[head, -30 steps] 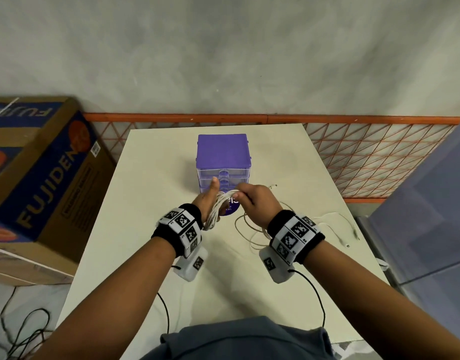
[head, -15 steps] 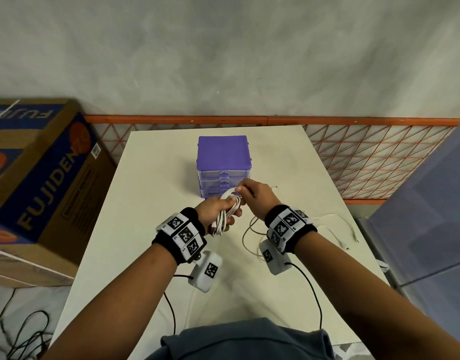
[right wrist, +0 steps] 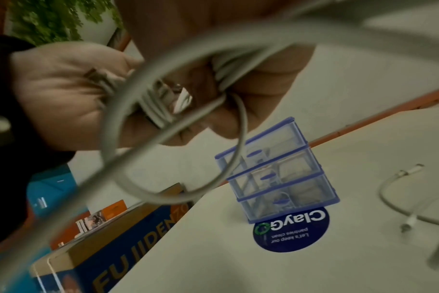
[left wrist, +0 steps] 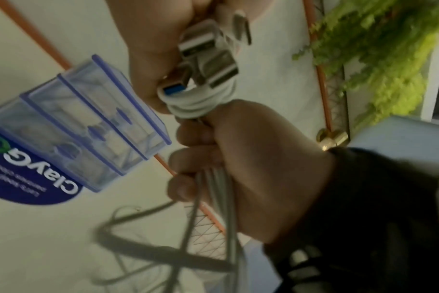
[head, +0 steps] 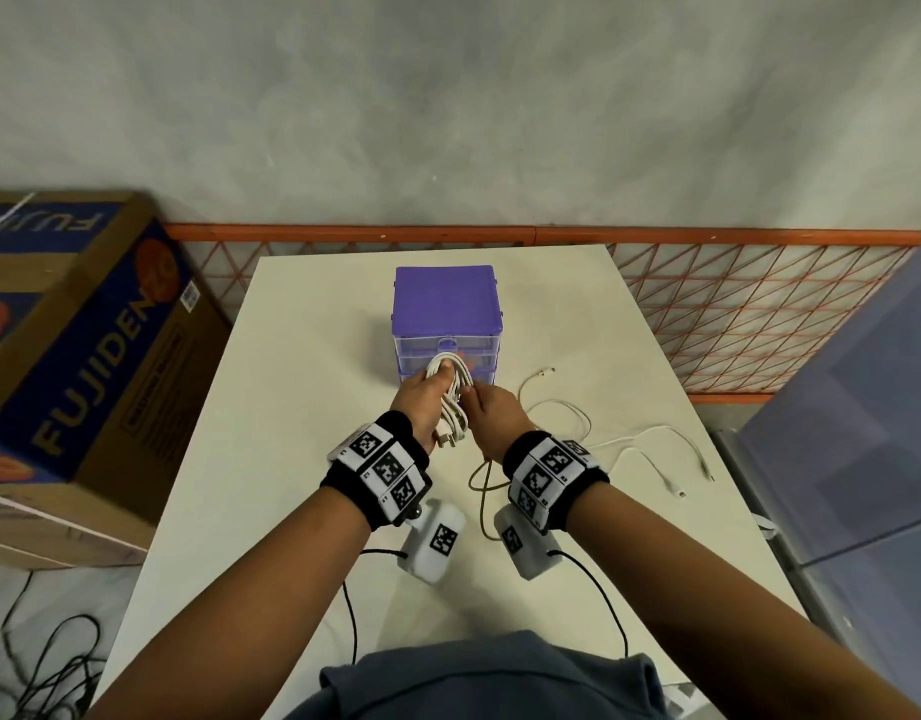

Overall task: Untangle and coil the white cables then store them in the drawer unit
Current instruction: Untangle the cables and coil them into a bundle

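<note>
A coil of white cables [head: 450, 379] stands upright in my left hand [head: 424, 402], just in front of the purple drawer unit [head: 448, 304]. Its USB plugs [left wrist: 208, 59] stick out below the left palm. My right hand [head: 492, 415] is close beside it, fingers curled round strands of the same cable [left wrist: 213, 190]. A tail [head: 479, 485] hangs from there to the table. All drawers of the unit [right wrist: 278, 178] look closed. Two more loose white cables [head: 557, 407] [head: 650, 439] lie on the table to the right.
The white table [head: 302, 356] carries a round blue sticker [right wrist: 291, 232] in front of the unit. A large cardboard box [head: 84, 345] stands to the left, an orange mesh fence [head: 733, 314] runs behind, and a grey cabinet [head: 874, 407] is at the right.
The left hand has turned the coil upright and lifted it in front of the drawers. The right hand came from the coil's far side back to its near right side.
</note>
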A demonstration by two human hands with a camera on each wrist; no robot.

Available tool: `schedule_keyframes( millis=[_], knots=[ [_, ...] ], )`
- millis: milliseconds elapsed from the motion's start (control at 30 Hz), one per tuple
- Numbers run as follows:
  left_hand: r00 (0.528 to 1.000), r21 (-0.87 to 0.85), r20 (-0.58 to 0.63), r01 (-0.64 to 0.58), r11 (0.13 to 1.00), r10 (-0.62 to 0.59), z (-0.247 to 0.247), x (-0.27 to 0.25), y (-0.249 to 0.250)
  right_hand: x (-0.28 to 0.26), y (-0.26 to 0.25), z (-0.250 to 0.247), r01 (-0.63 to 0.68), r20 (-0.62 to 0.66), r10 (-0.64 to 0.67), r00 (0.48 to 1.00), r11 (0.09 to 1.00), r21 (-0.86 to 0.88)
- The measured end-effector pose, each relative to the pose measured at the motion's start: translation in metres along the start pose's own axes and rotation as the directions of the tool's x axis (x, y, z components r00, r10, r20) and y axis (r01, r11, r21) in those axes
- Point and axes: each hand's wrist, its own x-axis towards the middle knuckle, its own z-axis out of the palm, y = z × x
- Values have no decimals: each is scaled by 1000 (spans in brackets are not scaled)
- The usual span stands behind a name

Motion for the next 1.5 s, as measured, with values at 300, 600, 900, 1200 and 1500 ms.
schedule_keyframes(
  millis=[300, 600, 900, 1200, 1500],
  knots=[
    [999, -325, -40, -46, 945, 35, -1, 2, 13, -4, 15, -4, 26, 130, -52, 990, 981, 194],
    [997, -368, -75, -60, 928, 34, -18, 15, 18, -12, 46, -10, -50, 161, 18, 987, 979, 198],
    [990, -464, -133, -109, 879, 52, -34, 25, 33, -20, 82, -9, 16, 36, -17, 999, 999, 35],
    [969, -497, -216, -216, 840, 121, -53, 23, 49, -33, 119, -20, -121, 14, 122, 992, 991, -55],
    [985, -492, -143, -155, 857, 96, -57, 23, 36, -29, 113, -22, -182, -127, 174, 977, 982, -51]
  ],
)
